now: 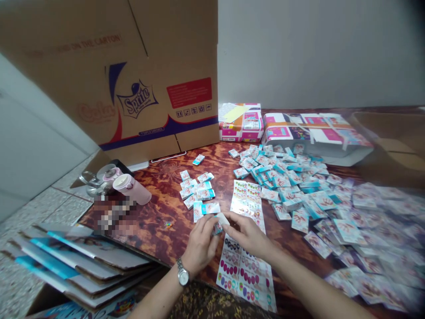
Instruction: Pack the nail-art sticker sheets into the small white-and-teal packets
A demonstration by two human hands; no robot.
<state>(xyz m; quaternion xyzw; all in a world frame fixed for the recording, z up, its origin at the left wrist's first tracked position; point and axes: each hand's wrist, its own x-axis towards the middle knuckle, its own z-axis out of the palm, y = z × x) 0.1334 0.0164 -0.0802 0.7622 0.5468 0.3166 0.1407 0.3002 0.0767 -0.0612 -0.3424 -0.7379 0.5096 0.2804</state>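
Observation:
Over the table's front part, my left hand (202, 243) and my right hand (248, 232) meet around one small white-and-blue box (222, 219). The fingers of both are closed on it, and they cover much of it. Beneath my right forearm lies a long sheet of nail stickers (246, 280), its printed ovals in several colours. Just beyond my fingers is a small group of similar boxes (205, 194), laid flat. To the right spreads a big loose heap of such boxes (285, 179), many printed with a hand picture.
A large Sprite carton (159, 57) stands at the back left. Two wrapped parcels (244, 126) sit against the wall. Pink cups (133, 188) stand at the left edge, above stacked flat cardboard (83, 261). More packets (381, 235) fill the right side.

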